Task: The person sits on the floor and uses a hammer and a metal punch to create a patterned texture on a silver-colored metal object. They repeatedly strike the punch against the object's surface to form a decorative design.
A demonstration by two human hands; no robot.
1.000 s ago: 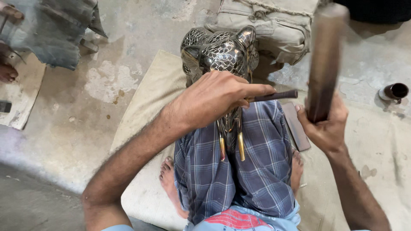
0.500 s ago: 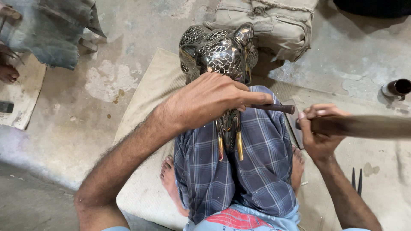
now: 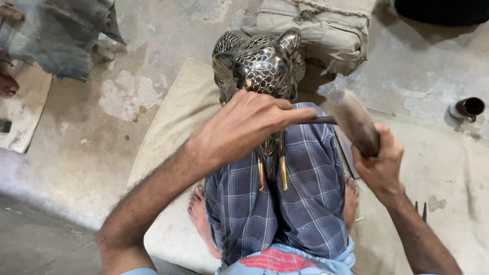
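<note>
- The concrete floor (image 3: 102, 153) was stained and patchy; a pale mat (image 3: 173, 127) lay on it, and the person sat there with legs in a blue checked cloth (image 3: 300, 203), bare feet showing at either side.
- A tan sack (image 3: 326, 30) lay beyond the knees, with grey cloth (image 3: 61, 35) at the upper left corner.
- The metal animal figure (image 3: 260, 66), dark with a pale scale-like pattern across head and ears, stood between the knees, leaning toward the sack. Two brass-coloured tusks (image 3: 270, 170) pointed down toward the lap.
- Progress, as a judgement: the scale pattern looked complete on the visible upper surfaces. The area under the hand was hidden, so what remained could not be established. Striking work appeared to be under way.
- The left hand (image 3: 244, 127) lay across the figure's lower face, fingers closed around a thin dark rod (image 3: 318, 120), apparently a punch, held level and pointing to the person's right. Its working end was hidden.
- The right hand (image 3: 379, 163) was fisted around the handle of a wooden mallet (image 3: 351, 119), forearm angled up from the lower right. The mallet head was blurred and sat just beside the rod's free end; contact could not be confirmed.
- A small dark cup (image 3: 468, 108) stood well apart at the right edge.
- A forked metal tool (image 3: 420, 209) lay beside the right forearm.
</note>
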